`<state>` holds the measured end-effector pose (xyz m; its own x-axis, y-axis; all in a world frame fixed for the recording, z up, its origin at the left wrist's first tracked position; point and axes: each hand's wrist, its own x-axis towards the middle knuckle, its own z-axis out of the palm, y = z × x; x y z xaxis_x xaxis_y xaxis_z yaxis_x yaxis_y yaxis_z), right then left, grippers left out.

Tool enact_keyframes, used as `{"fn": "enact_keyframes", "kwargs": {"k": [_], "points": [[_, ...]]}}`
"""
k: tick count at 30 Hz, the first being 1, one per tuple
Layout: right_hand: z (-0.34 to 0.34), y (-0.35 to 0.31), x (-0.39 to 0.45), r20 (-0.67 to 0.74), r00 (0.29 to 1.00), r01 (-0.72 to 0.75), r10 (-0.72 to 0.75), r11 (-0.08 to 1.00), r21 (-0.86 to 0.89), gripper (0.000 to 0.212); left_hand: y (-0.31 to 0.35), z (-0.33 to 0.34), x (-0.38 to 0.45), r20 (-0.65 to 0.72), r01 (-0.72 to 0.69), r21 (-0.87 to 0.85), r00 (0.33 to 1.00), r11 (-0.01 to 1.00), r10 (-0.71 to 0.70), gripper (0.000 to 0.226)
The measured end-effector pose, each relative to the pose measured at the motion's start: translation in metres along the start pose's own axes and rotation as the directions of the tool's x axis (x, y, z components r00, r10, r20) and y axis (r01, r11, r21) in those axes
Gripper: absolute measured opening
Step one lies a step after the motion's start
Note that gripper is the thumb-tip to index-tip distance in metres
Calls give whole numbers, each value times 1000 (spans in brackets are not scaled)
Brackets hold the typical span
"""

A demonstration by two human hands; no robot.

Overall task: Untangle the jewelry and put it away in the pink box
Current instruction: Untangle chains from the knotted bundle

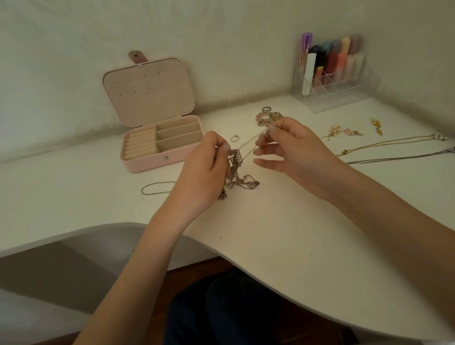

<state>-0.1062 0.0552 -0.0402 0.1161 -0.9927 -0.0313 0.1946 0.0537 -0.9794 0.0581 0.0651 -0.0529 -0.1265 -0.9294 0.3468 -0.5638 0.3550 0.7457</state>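
Note:
A tangled clump of thin chains [236, 172] hangs just above the white desk [287, 222] between my hands. My left hand [204, 170] pinches the top of the clump. My right hand [287, 147] pinches a chain strand [248, 142] that runs taut from the clump up to its fingertips. The pink box [141, 163] stands open at the back left, its compartments showing no jewelry. A small ring [234, 138] lies between the box and my hands. One loose chain [157, 188] lies left of my left wrist.
A beaded pink bracelet pile [267, 118] sits behind my right hand. Gold earrings [345, 133] and two long necklaces [390, 147] lie at the right. A clear organizer [347, 90] with markers stands at the back right. The desk's curved front edge runs before my legs.

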Motion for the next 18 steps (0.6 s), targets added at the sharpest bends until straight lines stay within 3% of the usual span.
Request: {"fn": "enact_keyframes", "kwargs": {"k": [4, 6, 9, 13, 15, 18], "points": [[-1, -3, 1, -9, 998, -53, 59, 949, 310, 16, 4, 1, -1, -1, 9, -29, 1000, 1000, -9, 24], [-2, -2, 2, -48, 994, -75, 94, 951, 301, 17, 5, 1, 0, -3, 35, -72, 999, 997, -35, 24], [-5, 1, 2, -129, 990, -53, 47, 998, -43, 13, 6, 1, 1, 2, 78, -137, 997, 987, -79, 23], [-7, 8, 2, -65, 993, 53, -100, 857, -512, 9, 8, 4, 0, 23, 75, -156, 997, 985, -72, 23], [-5, 9, 0, 29, 973, 198, -231, 759, -620, 13, 11, 5, -1, 27, 76, -176, 997, 981, -73, 23], [1, 11, -2, 159, 950, 305, -268, 695, -651, 13, 14, 5, -2, 37, 95, -201, 995, 975, -89, 22]]}}
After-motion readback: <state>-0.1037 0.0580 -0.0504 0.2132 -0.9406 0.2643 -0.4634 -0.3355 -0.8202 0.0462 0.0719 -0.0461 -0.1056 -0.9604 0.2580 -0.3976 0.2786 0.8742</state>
